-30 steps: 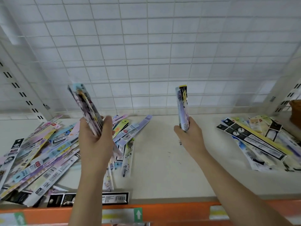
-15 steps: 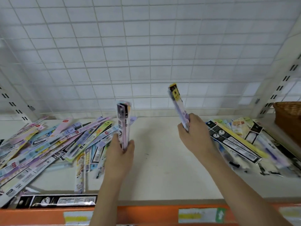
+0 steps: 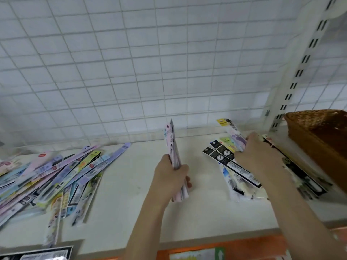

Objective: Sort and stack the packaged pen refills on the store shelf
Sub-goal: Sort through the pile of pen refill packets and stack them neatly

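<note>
A white wire grid panel (image 3: 131, 62) is filling most of what I am seeing, from nine o'clock across twelve to two. A white slotted upright (image 3: 304, 62) is rising at two o'clock, leaning toward one. A brown wicker basket (image 3: 323, 132) is sitting at three o'clock, just beside the foot of that upright and cut off by the frame edge. An orange strip (image 3: 253, 246) is running along the front edge at five o'clock, and a label with a green arrow (image 3: 219, 253) is showing on it, blurred.
</note>
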Motion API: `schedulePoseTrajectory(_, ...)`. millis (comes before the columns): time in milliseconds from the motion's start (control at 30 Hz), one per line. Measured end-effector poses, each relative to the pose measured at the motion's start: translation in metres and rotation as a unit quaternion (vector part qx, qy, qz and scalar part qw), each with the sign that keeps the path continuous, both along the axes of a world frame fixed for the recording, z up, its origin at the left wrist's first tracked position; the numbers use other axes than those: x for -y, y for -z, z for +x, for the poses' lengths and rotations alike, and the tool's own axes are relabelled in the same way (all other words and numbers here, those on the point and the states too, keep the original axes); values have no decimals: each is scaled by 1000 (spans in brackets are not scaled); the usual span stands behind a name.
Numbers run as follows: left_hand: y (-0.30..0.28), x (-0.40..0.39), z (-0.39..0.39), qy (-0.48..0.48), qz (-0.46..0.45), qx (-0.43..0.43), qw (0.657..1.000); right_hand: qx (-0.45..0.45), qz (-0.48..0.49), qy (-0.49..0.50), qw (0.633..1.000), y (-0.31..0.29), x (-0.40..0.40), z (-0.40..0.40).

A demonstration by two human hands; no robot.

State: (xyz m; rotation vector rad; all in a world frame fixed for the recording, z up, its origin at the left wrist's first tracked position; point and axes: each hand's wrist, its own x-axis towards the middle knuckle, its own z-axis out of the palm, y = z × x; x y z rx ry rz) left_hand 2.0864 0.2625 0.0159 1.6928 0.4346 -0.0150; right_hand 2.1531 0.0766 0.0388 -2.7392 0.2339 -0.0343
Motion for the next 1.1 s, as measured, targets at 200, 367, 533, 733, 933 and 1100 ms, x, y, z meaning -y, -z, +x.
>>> schedulePoseTrajectory(200,3,58,22,81,121,-4,989,20,-9,-3,1000,5,15,-7)
schedulePoseTrajectory(367,8,68,28,77,211,17,974,17,-23,-4,1000,6,19,-10)
schedulePoseTrajectory(533,13,60,29,60,242,3,968,35,-64,-25,997,4,11,-13)
schedulePoseTrajectory(733,17,45,24,75,390,-23,918,66,-70,-57,994,1,-14,-16)
schedulePoseTrajectory(933,15,18,15,44,373,-8,927,132,-38,-128,982,8,-44,-21)
schedulePoseTrajectory(1100,9,-38,1,-18,399,-15,917,133,-9,-188,973,18,-83,-32)
